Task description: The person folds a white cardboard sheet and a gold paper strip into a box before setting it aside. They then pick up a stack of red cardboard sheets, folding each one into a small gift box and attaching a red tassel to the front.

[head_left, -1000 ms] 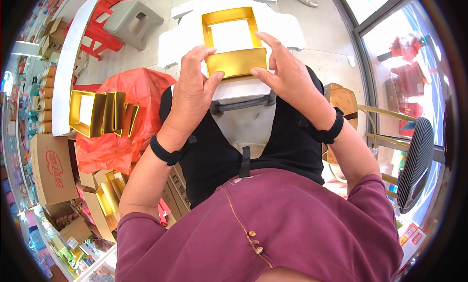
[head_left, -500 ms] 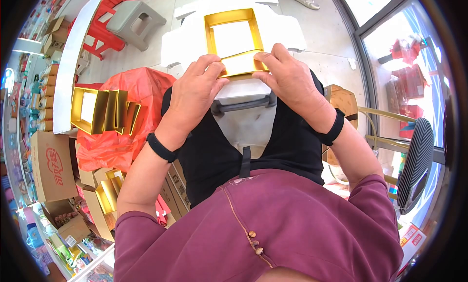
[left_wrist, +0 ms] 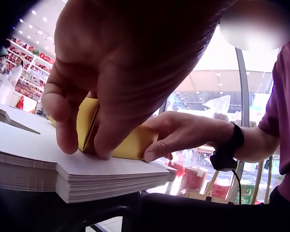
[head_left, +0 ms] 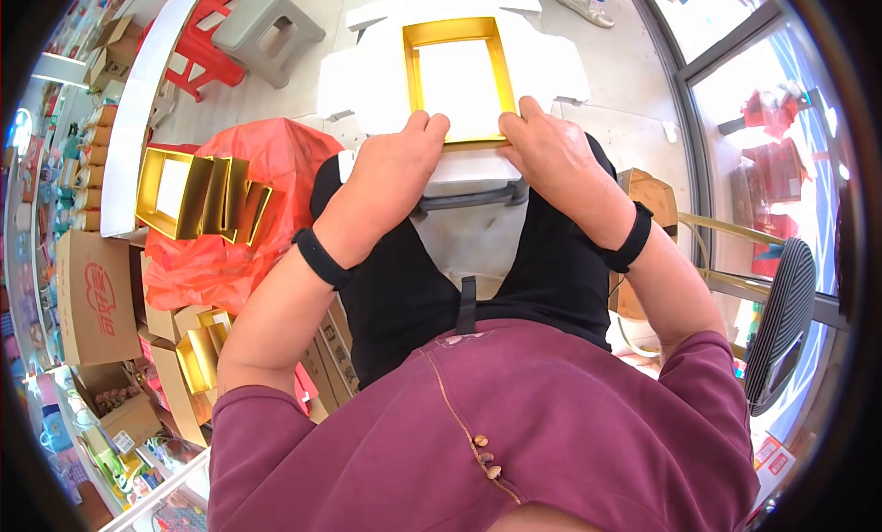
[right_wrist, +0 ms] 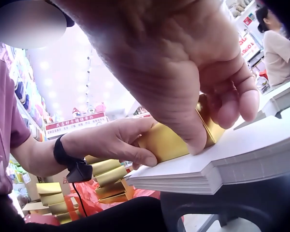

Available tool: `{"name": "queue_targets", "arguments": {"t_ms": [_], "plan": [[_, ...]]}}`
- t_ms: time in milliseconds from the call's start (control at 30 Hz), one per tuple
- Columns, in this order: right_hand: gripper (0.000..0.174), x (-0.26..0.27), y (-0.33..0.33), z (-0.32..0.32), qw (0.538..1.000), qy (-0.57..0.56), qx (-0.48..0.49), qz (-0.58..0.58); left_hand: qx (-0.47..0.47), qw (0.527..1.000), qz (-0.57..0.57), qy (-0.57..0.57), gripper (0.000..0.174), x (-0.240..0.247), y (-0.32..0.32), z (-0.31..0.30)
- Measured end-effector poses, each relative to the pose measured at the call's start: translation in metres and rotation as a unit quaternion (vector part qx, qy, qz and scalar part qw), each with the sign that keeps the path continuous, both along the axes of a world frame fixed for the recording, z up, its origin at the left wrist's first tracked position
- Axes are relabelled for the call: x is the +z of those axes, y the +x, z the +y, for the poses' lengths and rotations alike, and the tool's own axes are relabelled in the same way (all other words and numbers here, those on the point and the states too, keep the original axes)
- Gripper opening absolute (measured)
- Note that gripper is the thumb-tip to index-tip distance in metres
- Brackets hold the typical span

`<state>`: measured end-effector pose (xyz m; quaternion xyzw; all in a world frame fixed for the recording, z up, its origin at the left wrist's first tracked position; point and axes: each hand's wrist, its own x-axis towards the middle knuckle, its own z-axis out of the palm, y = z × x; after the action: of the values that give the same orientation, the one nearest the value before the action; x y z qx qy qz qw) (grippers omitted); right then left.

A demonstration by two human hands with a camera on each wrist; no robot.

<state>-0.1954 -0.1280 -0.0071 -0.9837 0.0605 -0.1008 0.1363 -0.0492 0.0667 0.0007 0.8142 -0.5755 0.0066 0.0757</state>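
Observation:
A gold cardboard box point(head_left: 501, 63), with four low walls around a white middle, lies on a stack of white cut cardboard sheets point(head_left: 556, 68) in front of me. My left hand point(head_left: 390, 169) pinches its near wall by the left corner, thumb on the outside. At the near right corner, my right hand point(head_left: 556, 151) pinches the same wall. In the left wrist view, the left thumb and fingers straddle the gold wall point(left_wrist: 87, 123) just above the sheets. The right wrist view shows the right thumb against the box's gold outer face point(right_wrist: 169, 142).
Several gold box frames point(head_left: 188, 197) lean together on a red plastic bag point(head_left: 294, 164) at the left, above opened cartons point(head_left: 96, 298). A grey stool point(head_left: 266, 36) stands at the far left. A striped chair back point(head_left: 781, 325) is at the right. Someone's shoe point(head_left: 588, 6) shows beyond the stack.
The broad gold panel at the box's near end has gone over inward, leaving a thin near wall. Both hands have shifted onto that wall. The view has shifted slightly.

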Motion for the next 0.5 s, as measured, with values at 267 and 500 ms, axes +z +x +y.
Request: {"name": "queue_targets", "arguments": {"t_ms": [267,500], "plan": [[0.019,0.000,0.006,-0.008,0.999,-0.013,0.035,0.004,-0.048,0.998,0.039,0.012,0.028,0.000,0.013,-0.002],[0.010,0.001,0.003,0.000,0.999,-0.018,0.036,0.017,-0.037,0.999,-0.020,-0.024,0.025,0.001,0.001,0.011]]}}
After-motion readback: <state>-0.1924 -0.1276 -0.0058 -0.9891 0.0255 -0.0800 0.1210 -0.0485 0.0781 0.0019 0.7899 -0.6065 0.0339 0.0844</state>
